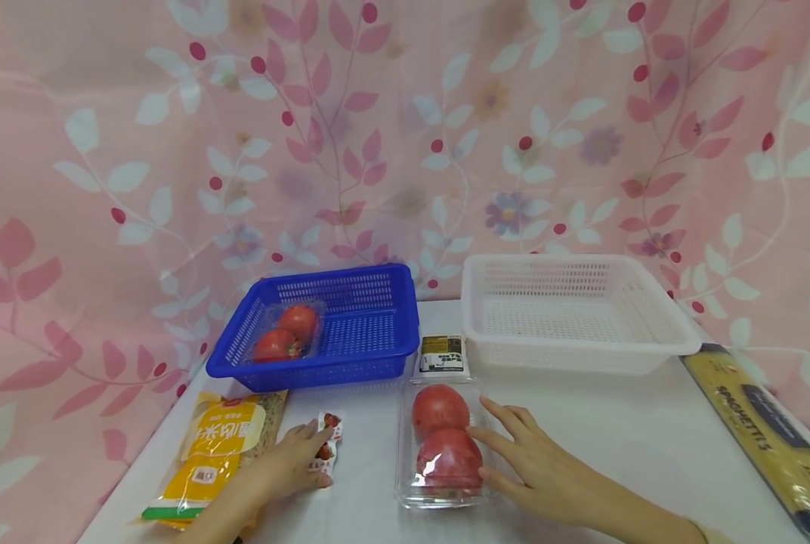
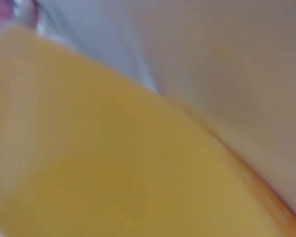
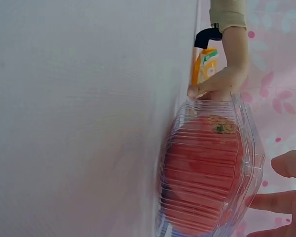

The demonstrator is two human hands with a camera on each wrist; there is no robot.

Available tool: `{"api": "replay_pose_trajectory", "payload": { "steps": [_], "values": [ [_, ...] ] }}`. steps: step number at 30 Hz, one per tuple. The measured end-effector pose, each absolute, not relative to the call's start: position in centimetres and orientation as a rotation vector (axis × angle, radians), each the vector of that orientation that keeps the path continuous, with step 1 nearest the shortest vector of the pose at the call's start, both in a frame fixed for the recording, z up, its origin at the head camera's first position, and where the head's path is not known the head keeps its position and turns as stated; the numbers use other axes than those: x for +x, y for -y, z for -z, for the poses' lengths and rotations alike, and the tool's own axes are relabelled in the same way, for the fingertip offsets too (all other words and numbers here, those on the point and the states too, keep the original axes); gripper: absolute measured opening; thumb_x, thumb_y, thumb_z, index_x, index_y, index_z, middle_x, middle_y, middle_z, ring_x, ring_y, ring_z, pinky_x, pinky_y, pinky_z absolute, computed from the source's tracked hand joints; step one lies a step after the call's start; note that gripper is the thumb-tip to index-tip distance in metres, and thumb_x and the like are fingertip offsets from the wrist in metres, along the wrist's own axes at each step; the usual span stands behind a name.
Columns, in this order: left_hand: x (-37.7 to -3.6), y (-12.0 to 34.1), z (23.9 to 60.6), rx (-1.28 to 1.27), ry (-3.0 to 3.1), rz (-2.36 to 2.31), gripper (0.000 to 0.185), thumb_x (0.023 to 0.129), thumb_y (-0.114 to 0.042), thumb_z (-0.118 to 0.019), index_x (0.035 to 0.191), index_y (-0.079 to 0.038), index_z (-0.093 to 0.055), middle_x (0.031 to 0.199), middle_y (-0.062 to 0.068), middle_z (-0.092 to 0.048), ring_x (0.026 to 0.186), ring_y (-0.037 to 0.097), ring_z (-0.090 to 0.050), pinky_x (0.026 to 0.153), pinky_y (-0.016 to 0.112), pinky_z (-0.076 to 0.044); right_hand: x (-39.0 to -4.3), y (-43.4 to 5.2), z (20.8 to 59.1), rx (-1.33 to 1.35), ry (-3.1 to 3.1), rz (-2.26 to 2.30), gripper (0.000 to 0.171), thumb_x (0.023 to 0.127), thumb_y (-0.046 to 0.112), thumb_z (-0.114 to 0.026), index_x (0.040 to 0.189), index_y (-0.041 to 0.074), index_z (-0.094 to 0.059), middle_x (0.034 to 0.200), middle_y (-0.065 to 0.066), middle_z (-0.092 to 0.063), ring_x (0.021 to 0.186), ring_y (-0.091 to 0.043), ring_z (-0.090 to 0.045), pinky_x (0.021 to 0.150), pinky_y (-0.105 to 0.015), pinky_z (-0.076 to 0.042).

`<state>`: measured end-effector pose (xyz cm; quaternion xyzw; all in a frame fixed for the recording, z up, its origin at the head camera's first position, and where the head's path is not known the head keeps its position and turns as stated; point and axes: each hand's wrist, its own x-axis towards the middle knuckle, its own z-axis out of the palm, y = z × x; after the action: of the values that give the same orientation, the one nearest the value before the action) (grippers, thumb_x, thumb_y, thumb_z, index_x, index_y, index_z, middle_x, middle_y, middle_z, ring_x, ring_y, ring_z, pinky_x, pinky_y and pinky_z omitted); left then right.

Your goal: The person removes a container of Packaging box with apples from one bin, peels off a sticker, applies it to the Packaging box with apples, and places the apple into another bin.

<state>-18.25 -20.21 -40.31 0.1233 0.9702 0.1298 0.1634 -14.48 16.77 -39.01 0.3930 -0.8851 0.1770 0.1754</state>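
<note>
- Pink cloth (image 1: 405, 113) hung before me.
- Ribs lined the clear box (image 3: 209, 107), right wrist view only.
- Red tomatoes (image 1: 448, 457) gleamed.
- Right hand (image 1: 537, 465) spread; left hand (image 1: 289, 459), grip unclear.

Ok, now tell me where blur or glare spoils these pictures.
Head view: fairly sharp, with white glare on the clear box over its nearer tomato; left wrist view: heavily blurred, the yellow bag just a smear without readable print; right wrist view: scene turned sideways, bright streaks along the box's ridges.
</note>
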Motion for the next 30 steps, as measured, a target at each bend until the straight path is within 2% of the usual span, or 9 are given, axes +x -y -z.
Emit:
{"api": "replay_pose_trajectory", "payload": {
  "steps": [7,10,14,16,24,30],
  "values": [
    [-18.1,19.4,39.5,0.295,-2.76,-0.42,0.063,0.07,-0.028,-0.078,0.125,-0.007,-0.056,0.127,0.023,-0.048,0.115,0.039,-0.046,0.092,0.057,-0.036,-14.6,-16.7,39.0,1.119,2.51,-0.501,0.042,0.088,0.035,-0.059,0.126,0.018,-0.054,0.145,-0.007,-0.029,0.114,-0.017,-0.038,0.079,-0.039,-0.049],
    [-18.0,19.1,39.5,0.319,-2.779,-0.4,0.059,0.068,-0.023,-0.08,0.121,-0.007,-0.059,0.115,0.019,-0.054,0.103,0.034,-0.052,0.088,0.054,-0.04,-14.5,-16.6,39.0,1.106,2.537,-0.509,0.042,0.089,0.036,-0.058,0.127,0.019,-0.054,0.145,-0.006,-0.028,0.114,-0.015,-0.036,0.08,-0.039,-0.049],
    [-17.8,18.8,39.7,0.362,-2.831,-0.38,0.055,0.065,-0.017,-0.082,0.115,-0.006,-0.061,0.098,0.011,-0.053,0.085,0.024,-0.052,0.081,0.047,-0.046,-14.6,-16.7,39.1,1.11,2.519,-0.516,0.041,0.088,0.035,-0.059,0.126,0.018,-0.055,0.145,-0.006,-0.029,0.114,-0.015,-0.036,0.08,-0.038,-0.049],
    [-17.8,18.7,39.7,0.356,-2.842,-0.395,0.055,0.064,-0.015,-0.082,0.114,-0.005,-0.061,0.095,0.01,-0.051,0.081,0.022,-0.051,0.078,0.044,-0.047,-14.6,-16.7,39.2,1.115,2.503,-0.513,0.041,0.088,0.034,-0.059,0.125,0.017,-0.056,0.145,-0.007,-0.03,0.113,-0.015,-0.037,0.079,-0.038,-0.049],
    [-17.8,18.6,39.6,0.323,-2.848,-0.451,0.049,0.064,-0.01,-0.082,0.108,-0.004,-0.063,0.088,0.007,-0.054,0.078,0.019,-0.05,0.075,0.043,-0.048,-14.6,-16.6,39.2,1.117,2.49,-0.52,0.04,0.088,0.034,-0.06,0.124,0.017,-0.056,0.144,-0.007,-0.03,0.112,-0.015,-0.037,0.079,-0.037,-0.049],
    [-17.8,18.5,39.3,0.347,-2.855,-0.543,0.039,0.066,-0.007,-0.08,0.102,-0.006,-0.064,0.09,0.006,-0.059,0.083,0.022,-0.054,0.078,0.045,-0.048,-14.7,-16.5,39.1,1.12,2.484,-0.525,0.039,0.088,0.033,-0.06,0.123,0.016,-0.057,0.144,-0.008,-0.031,0.112,-0.015,-0.037,0.08,-0.038,-0.049]
  ]
}}
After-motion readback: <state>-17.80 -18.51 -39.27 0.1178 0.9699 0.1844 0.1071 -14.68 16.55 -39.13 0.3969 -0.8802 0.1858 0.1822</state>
